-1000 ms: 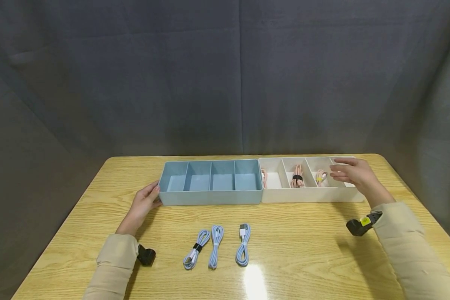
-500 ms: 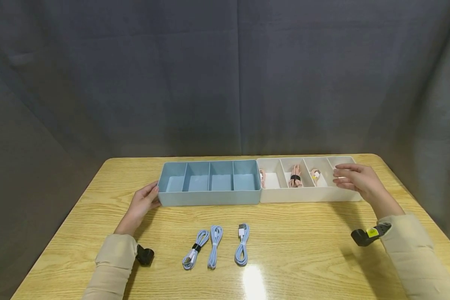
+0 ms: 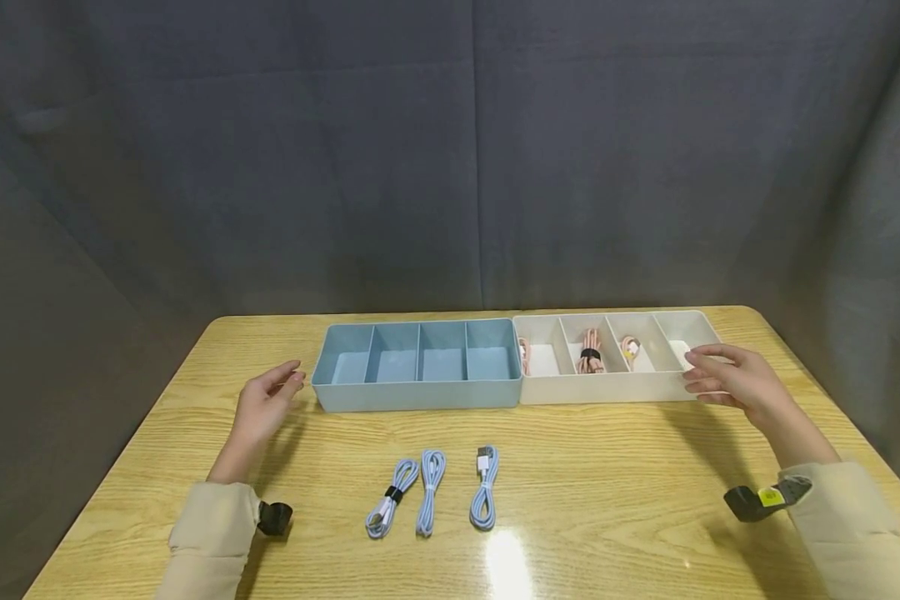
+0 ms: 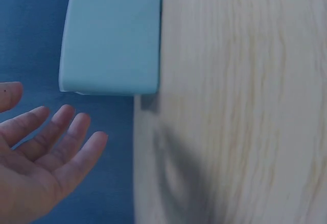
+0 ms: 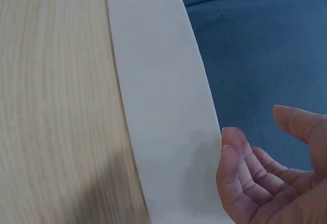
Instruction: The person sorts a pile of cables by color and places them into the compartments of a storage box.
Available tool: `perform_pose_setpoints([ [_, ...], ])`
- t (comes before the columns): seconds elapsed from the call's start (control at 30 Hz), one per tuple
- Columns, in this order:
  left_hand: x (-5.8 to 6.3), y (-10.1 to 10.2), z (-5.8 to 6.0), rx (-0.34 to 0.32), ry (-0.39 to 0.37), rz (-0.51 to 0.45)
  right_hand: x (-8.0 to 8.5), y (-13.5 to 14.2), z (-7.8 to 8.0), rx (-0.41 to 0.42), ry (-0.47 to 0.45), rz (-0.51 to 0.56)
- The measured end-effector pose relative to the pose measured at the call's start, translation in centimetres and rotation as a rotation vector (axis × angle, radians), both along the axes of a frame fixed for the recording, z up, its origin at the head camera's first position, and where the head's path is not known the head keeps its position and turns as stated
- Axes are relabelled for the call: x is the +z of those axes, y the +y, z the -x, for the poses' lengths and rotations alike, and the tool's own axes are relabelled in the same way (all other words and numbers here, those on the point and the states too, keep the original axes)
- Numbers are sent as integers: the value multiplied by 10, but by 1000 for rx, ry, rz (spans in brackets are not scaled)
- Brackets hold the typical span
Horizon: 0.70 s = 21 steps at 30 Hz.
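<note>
My left hand (image 3: pixel 266 406) hovers just left of the light-blue divided box (image 3: pixel 420 395), holding nothing. The left wrist view shows its loosely spread fingers a small gap away from the box's end (image 4: pixel 112 40). By the right end of the white divided box (image 3: pixel 607 389), my right hand (image 3: pixel 742 387) has relaxed, bent fingers and nothing in them; it overlaps the box's front corner in the head view. Pink cables lie in three white compartments: one at the left wall (image 3: pixel 525 356), one bundled with a black strap (image 3: pixel 591 354), one with a yellow tie (image 3: pixel 630 350).
Three coiled light-blue cables lie on the wooden table (image 3: pixel 607 483) in front of the boxes: one with a black strap (image 3: pixel 393 496), one in the middle (image 3: pixel 430 493), one with its USB plug up (image 3: pixel 483 490). A grey curtain (image 3: pixel 345 167) hangs behind the table.
My left hand has come off the blue box's end and moved left. My right hand has drawn back rightward and nearer. The yellow-tied pink cable has shifted left in its compartment.
</note>
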State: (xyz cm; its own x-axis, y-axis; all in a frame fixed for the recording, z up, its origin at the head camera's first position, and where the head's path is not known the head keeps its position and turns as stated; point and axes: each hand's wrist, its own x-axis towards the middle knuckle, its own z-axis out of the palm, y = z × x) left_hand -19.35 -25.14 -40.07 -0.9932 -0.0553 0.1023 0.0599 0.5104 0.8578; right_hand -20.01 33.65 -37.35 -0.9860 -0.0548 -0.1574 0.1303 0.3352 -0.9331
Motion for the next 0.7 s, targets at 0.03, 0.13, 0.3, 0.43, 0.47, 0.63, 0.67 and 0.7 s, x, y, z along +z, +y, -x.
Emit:
perform_pose_setpoints([
  [0.03, 2, 0, -2, 1, 20, 20, -1, 2, -2, -3, 2, 4],
  [0.13, 7, 1, -7, -7, 74, 65, -3, 6, -6, -16, 13, 30],
  [0.3, 12, 6, -16, -44, 136, 121, -5, 12, -12, -44, 8, 43],
  [0.43, 16, 11, -24, -91, 174, 156, -7, 18, -15, -64, -11, 98],
  [0.47, 17, 12, -26, -100, 180, 167, -8, 20, -16, -70, -20, 132],
  [0.63, 20, 21, -33, -164, 195, 183, -14, 29, -15, -101, -79, 268],
  [0.67, 21, 22, -34, -176, 197, 185, -15, 31, -14, -102, -92, 271],
  [0.7, 22, 24, -35, -188, 199, 183, -17, 33, -13, -101, -108, 267],
])
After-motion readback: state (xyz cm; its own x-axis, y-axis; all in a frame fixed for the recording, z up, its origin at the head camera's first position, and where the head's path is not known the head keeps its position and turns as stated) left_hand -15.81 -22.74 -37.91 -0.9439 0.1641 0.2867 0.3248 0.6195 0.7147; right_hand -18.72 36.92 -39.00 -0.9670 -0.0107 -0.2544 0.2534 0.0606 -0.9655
